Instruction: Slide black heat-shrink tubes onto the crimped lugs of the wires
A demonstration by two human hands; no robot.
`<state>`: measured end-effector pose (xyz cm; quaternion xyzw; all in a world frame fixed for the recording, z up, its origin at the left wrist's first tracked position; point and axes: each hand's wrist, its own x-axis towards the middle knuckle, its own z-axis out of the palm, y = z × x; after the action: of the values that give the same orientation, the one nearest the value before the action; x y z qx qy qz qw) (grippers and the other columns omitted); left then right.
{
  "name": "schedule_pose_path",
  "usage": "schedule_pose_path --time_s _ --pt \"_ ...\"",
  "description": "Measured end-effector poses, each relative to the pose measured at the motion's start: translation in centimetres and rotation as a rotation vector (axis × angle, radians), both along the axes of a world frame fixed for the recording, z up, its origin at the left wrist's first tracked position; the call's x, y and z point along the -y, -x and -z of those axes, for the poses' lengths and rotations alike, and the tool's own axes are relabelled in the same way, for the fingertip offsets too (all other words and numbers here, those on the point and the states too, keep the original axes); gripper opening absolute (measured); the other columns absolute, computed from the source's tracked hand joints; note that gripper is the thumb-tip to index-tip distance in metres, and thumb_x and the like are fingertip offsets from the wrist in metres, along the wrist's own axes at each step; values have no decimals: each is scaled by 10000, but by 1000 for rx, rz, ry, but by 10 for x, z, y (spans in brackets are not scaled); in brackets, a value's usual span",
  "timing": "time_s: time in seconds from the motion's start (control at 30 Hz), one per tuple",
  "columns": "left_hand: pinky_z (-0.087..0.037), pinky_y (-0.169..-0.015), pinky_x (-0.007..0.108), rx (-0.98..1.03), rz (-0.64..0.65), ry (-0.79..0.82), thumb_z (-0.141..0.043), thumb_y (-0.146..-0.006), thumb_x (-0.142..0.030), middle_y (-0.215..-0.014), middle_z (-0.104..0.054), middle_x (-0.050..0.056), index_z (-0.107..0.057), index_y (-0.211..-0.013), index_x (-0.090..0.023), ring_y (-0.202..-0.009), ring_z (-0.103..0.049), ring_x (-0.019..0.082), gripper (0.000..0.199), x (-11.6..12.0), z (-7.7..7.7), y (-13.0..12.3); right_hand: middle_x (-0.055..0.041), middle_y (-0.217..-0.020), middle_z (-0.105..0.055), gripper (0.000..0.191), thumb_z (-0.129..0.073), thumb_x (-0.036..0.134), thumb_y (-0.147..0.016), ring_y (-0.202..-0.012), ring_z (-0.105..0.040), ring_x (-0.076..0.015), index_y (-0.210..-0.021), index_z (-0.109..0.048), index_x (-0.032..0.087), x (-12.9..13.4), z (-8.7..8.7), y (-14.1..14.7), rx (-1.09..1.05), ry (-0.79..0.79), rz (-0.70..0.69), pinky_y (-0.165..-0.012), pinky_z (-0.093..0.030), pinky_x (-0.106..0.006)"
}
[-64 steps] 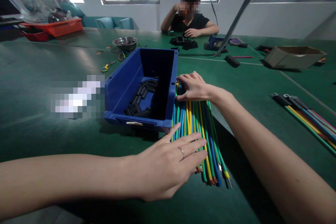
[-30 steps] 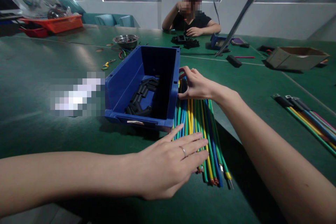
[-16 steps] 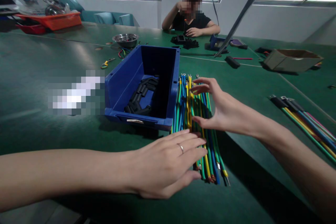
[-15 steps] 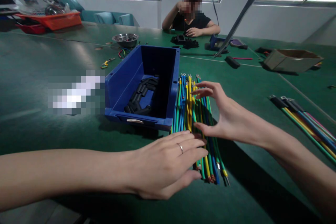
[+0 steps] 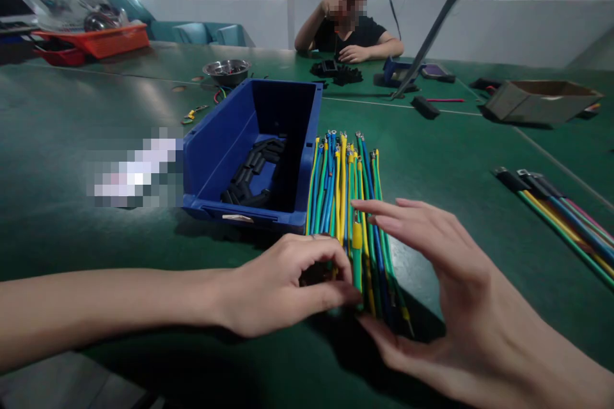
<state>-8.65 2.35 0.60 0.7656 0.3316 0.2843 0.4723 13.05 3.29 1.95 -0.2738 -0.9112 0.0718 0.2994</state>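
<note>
A row of green, blue and yellow cables (image 5: 341,185) with metal end lugs lies side by side on the green table, right of a blue bin (image 5: 283,217). My left hand (image 5: 297,281) pinches a green cable with a yellow end (image 5: 357,249) between thumb and fingers, raised a little over the row. Just to its right, my right hand (image 5: 446,287) is open, thumb and fingers apart around the near right part of the row. Black sleeves (image 5: 247,172) lie inside the bin.
More cables with black ends (image 5: 556,211) lie at the right. Farther back are a cardboard box (image 5: 542,102), a slanted metal pole (image 5: 432,32), a metal bowl (image 5: 226,71) and a red basket (image 5: 112,41). Across the table sits a person (image 5: 357,38).
My left hand has gone from lying flat over the cables to pinching one and lifting its end. My right hand has moved nearer and down, still open.
</note>
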Motion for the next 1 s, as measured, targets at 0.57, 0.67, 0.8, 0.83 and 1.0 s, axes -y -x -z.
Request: schedule_pose_path --time_s 0.57,0.67,0.8,0.83,1.0 --pt "-469 -787 240 78 62 212 -532 -944 -218 -871 -642 41 -612 -864 -108 -816 -588 137 158 -5 -3 2 -111 -1514 -357 937 -688 396 -749 -1366 -390 -257 -1499 -148 244 -5 12 -1 46 -38 -44 -1060 -426 -512" --pt "-471 -806 252 63 61 189 -551 -928 -221 -889 -638 45 -615 -859 -111 -841 -585 148 145 -5 -3 2 -122 -1490 -395 892 -675 408 -759 -1330 -440 -283 -1496 -205 228 -5 11 -2 84 -74 -27 -1044 -445 -541" --pt "-476 -819 250 69 75 159 -519 -941 -198 -939 -651 54 -620 -894 -110 -866 -588 147 143 -5 -2 2 -136 -1450 -443 839 -659 449 -765 -1270 -505 -320 -1483 -285 226 -4 10 -2 111 -109 0 -968 -508 -565" --pt "-478 -821 250 69 78 148 -515 -943 -193 -948 -653 56 -620 -899 -109 -870 -588 147 142 -5 -2 2 -125 -1424 -480 816 -655 445 -772 -1254 -524 -307 -1475 -303 227 -3 10 -2 124 -107 -10 -971 -515 -548" --pt "-461 -924 288 64 98 86 -528 -940 -179 -1029 -657 82 -617 -957 -103 -979 -592 171 118 -3 -1 2 -60 -1314 -599 717 -639 391 -807 -1191 -584 -216 -1433 -337 218 -1 15 1 165 -39 -92 -1015 -515 -432"
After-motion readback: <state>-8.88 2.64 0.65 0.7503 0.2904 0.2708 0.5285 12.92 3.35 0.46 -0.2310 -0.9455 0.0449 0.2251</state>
